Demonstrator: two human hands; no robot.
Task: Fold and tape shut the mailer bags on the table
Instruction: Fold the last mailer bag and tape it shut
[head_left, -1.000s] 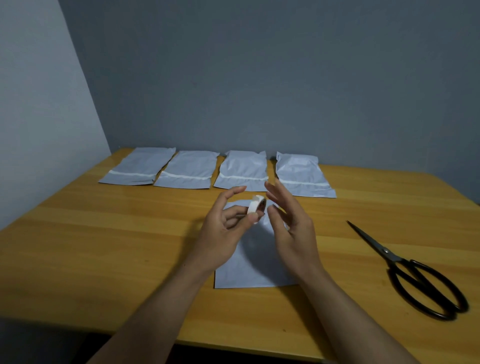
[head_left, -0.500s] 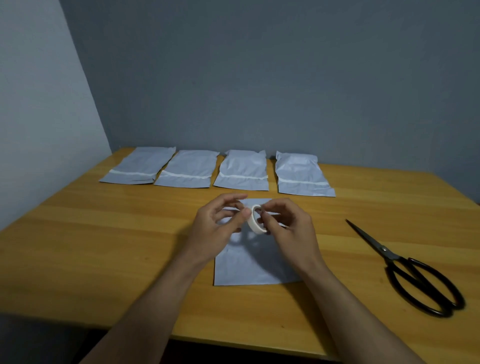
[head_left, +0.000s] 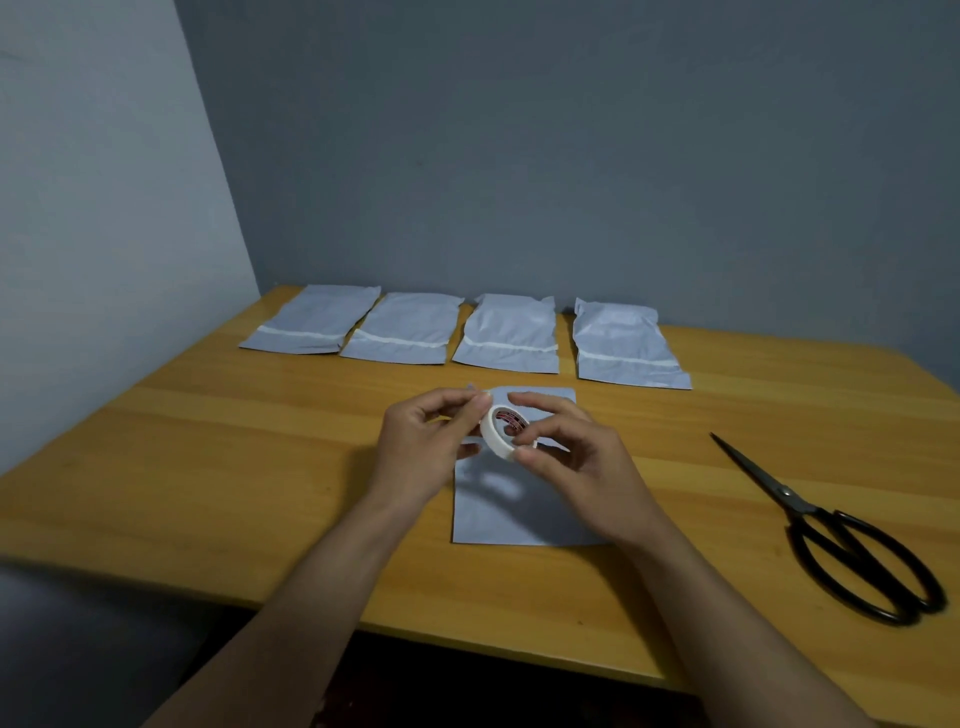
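Note:
A small white tape roll (head_left: 497, 432) is held above a grey mailer bag (head_left: 511, 512) that lies flat at the table's middle. My right hand (head_left: 571, 457) grips the roll between thumb and fingers. My left hand (head_left: 428, 447) pinches at the roll's upper left edge with curled fingers. Whether a tape end is lifted is too small to tell. Several grey mailer bags (head_left: 506, 335) with a white tape strip across each lie in a row at the back of the table.
Black scissors (head_left: 836, 535) lie shut on the right of the wooden table (head_left: 208, 467). Grey walls stand behind and to the left. The table's front edge runs just under my forearms.
My right hand closed from open fingers onto the roll, which passed from my left hand's grip. Both hands sank a little toward the bag.

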